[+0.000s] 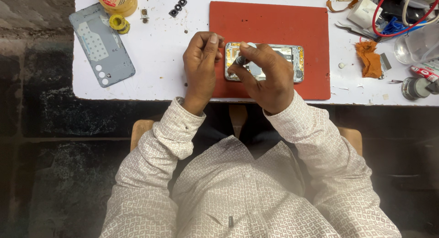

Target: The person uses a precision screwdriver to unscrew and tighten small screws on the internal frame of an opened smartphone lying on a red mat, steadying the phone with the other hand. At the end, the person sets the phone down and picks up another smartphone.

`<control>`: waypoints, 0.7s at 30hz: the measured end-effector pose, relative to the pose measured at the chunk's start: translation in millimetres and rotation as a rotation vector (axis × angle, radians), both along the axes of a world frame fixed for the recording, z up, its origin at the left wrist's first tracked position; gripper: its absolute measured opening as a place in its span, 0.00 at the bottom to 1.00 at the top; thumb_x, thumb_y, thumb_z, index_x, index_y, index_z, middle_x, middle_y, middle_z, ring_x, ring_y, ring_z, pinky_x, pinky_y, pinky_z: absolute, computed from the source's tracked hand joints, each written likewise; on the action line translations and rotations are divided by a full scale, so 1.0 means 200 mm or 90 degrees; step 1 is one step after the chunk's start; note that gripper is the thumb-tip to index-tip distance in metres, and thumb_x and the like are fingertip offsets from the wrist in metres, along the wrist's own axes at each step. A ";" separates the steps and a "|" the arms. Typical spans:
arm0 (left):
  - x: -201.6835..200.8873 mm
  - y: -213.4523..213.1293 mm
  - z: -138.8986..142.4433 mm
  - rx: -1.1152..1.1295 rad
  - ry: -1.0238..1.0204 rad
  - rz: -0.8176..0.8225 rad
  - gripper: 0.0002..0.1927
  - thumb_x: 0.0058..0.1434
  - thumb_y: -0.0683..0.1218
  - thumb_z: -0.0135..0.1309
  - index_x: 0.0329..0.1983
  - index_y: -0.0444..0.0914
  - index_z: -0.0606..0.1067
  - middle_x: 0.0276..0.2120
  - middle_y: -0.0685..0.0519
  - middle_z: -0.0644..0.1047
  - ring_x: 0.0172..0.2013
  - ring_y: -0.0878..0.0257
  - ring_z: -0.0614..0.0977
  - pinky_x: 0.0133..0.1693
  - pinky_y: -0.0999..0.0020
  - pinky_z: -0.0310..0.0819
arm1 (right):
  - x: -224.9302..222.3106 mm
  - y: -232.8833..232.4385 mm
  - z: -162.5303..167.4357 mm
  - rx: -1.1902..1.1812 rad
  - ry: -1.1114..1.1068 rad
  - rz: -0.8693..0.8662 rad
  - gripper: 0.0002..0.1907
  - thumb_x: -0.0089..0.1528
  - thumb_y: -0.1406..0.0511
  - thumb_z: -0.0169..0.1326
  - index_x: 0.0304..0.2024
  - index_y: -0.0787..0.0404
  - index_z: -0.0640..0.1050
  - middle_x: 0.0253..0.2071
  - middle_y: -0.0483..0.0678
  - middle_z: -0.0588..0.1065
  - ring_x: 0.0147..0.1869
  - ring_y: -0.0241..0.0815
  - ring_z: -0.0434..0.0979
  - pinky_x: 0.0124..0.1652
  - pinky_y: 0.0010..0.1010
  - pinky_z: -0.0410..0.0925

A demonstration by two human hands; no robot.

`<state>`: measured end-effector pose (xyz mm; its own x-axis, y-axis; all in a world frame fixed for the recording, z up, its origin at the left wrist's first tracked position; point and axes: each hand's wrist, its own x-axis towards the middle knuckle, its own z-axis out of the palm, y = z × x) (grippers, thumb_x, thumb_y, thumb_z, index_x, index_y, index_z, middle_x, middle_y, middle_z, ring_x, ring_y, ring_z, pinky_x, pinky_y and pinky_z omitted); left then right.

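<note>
- Nearest, the right hand [267,78] pinches a small dark-tipped metal tool [240,60] between thumb and fingers, tip down on the opened phone.
- The left hand [201,59], loosely curled and holding nothing visible, rests against the left end of the opened rectangular smartphone [292,59], which lies on a red rubber mat [274,23].
- The phone's back is already off: the grey-blue back cover [101,45] lies well apart, far left on the white table [160,59]; the internals remain exposed.

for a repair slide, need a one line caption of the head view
Both hands work a small tool on an opened phone on a red mat.
</note>
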<state>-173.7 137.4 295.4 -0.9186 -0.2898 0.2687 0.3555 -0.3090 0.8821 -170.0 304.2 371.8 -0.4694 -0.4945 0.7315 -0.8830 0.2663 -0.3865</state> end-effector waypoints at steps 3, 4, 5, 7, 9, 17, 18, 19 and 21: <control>0.00 0.00 0.00 -0.003 0.001 -0.007 0.11 0.75 0.49 0.48 0.44 0.37 0.75 0.37 0.56 0.78 0.35 0.73 0.74 0.40 0.78 0.72 | -0.01 0.00 0.02 0.013 -0.009 -0.001 0.34 0.62 0.74 0.71 0.65 0.58 0.67 0.42 0.51 0.78 0.47 0.44 0.84 0.42 0.32 0.78; 0.00 0.00 0.00 -0.002 0.005 -0.006 0.11 0.75 0.49 0.48 0.44 0.37 0.75 0.37 0.55 0.78 0.35 0.73 0.74 0.40 0.78 0.72 | 0.00 0.00 0.04 0.035 -0.019 -0.007 0.34 0.62 0.75 0.70 0.65 0.59 0.67 0.42 0.52 0.78 0.47 0.45 0.83 0.43 0.34 0.77; 0.00 0.00 0.01 -0.001 0.008 -0.004 0.11 0.75 0.49 0.48 0.44 0.37 0.75 0.37 0.55 0.78 0.35 0.73 0.74 0.40 0.78 0.71 | 0.01 0.00 0.06 0.057 -0.029 -0.013 0.33 0.62 0.75 0.70 0.65 0.60 0.67 0.43 0.53 0.77 0.47 0.46 0.83 0.44 0.36 0.76; 0.00 0.00 0.01 -0.007 0.014 -0.001 0.10 0.76 0.48 0.48 0.44 0.37 0.75 0.37 0.55 0.78 0.34 0.73 0.73 0.39 0.78 0.71 | 0.03 -0.01 0.08 0.043 -0.042 0.059 0.33 0.61 0.79 0.62 0.64 0.63 0.64 0.53 0.60 0.75 0.57 0.57 0.79 0.55 0.44 0.75; 0.00 0.00 0.01 -0.019 0.019 0.004 0.10 0.76 0.48 0.48 0.44 0.37 0.75 0.36 0.55 0.78 0.34 0.73 0.73 0.39 0.78 0.71 | 0.04 -0.01 0.10 0.051 -0.062 0.091 0.31 0.62 0.80 0.58 0.65 0.64 0.63 0.60 0.61 0.74 0.63 0.60 0.78 0.60 0.43 0.75; 0.00 0.00 0.01 -0.007 0.010 -0.001 0.10 0.76 0.48 0.48 0.44 0.37 0.75 0.37 0.55 0.78 0.34 0.73 0.73 0.39 0.78 0.71 | 0.03 -0.01 0.10 0.076 -0.156 0.060 0.28 0.66 0.78 0.60 0.66 0.64 0.67 0.57 0.56 0.77 0.57 0.49 0.84 0.54 0.34 0.80; 0.00 0.00 0.01 -0.004 0.010 0.001 0.10 0.75 0.48 0.48 0.44 0.37 0.75 0.37 0.55 0.78 0.34 0.73 0.73 0.39 0.78 0.71 | 0.03 -0.01 0.09 0.074 -0.125 0.044 0.28 0.65 0.77 0.61 0.65 0.64 0.67 0.57 0.57 0.77 0.57 0.50 0.84 0.53 0.34 0.80; 0.00 0.00 0.01 0.002 0.011 -0.004 0.10 0.75 0.48 0.49 0.44 0.37 0.75 0.37 0.55 0.78 0.34 0.73 0.73 0.39 0.78 0.71 | 0.03 -0.01 0.09 0.072 -0.096 0.029 0.28 0.65 0.76 0.63 0.64 0.65 0.67 0.57 0.58 0.77 0.56 0.51 0.84 0.53 0.35 0.80; 0.00 0.00 0.01 0.015 0.013 -0.011 0.10 0.75 0.48 0.49 0.44 0.36 0.74 0.38 0.55 0.77 0.35 0.73 0.73 0.40 0.78 0.71 | 0.04 -0.01 0.08 0.068 -0.072 0.015 0.28 0.64 0.75 0.65 0.63 0.64 0.67 0.56 0.58 0.77 0.55 0.51 0.84 0.52 0.36 0.79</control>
<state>-174.1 137.6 296.8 -0.9177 -0.2804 0.2813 0.3683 -0.3355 0.8670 -162.3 302.3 387.6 -0.5325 -0.5786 0.6177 -0.8423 0.2908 -0.4538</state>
